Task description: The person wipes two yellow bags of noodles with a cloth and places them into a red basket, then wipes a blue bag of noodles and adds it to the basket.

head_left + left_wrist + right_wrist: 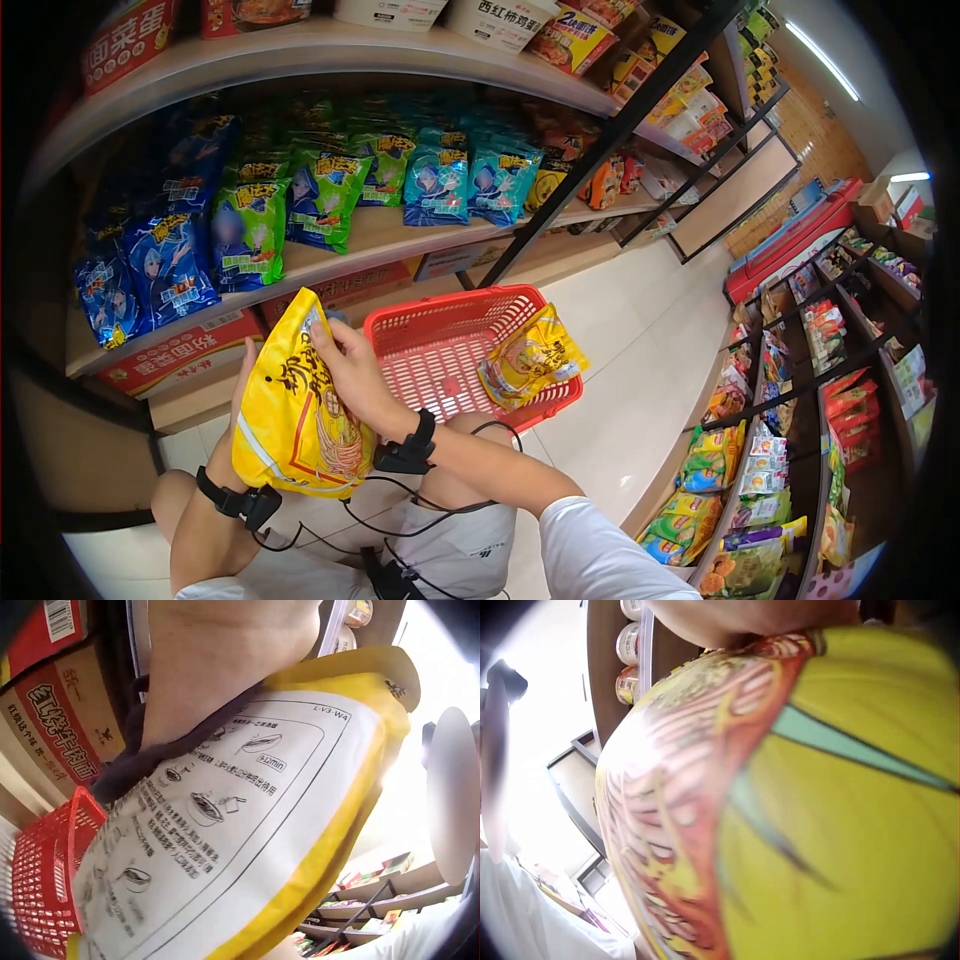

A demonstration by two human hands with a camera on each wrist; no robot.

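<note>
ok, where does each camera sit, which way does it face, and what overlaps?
Head: on the head, facing forward and down at the left hand and right hand on the held yellow packet, red basket beyond; forearms, legs and white clothing show.
Left wrist: on that wrist, facing the packet's white instruction panel; bare skin at top.
Right wrist: on that wrist, close on the packet's noodle picture; bare skin at top, white clothing lower left.
Shared: head and left wrist both show the red basket.
</note>
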